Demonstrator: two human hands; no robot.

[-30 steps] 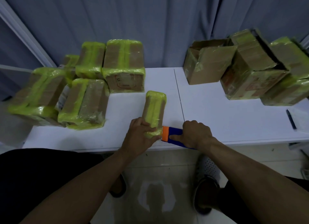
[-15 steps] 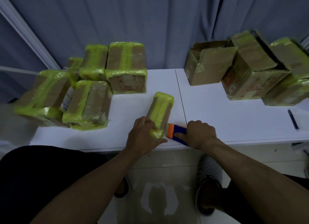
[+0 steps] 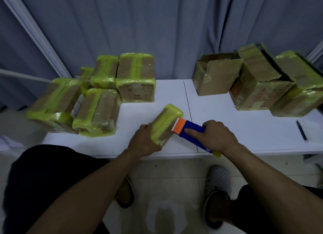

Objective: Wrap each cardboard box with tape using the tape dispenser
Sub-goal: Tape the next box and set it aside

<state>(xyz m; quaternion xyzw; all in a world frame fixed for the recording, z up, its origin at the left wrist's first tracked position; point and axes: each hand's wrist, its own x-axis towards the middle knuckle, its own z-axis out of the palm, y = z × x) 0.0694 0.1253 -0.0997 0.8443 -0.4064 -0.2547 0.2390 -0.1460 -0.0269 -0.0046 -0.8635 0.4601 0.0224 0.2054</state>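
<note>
The small box, banded in yellow-green tape, is held at the near middle of the table, just left of the seam between the two tabletops. It is angled, with its far end turned toward the right. Its near end is gripped by the left hand, fingers curled round the left side. The dispenser is clasped in the right hand, with the index finger laid straight along the blue body. The orange front of the dispenser is pressed against the right side of the small box, about midway along it. A scrap of yellow-green tape is seen at the dispenser's rear end, by the wrist.

At far left, a cluster of wrapped boxes is packed together, each touching the next. At far right, three more boxes are crowded side by side; the leftmost is seen with its flaps open. A dark pen is laid near the right edge of the table. A grey curtain is hung behind it all. Below the table edge, a grey shoe is planted on the tiled floor.
</note>
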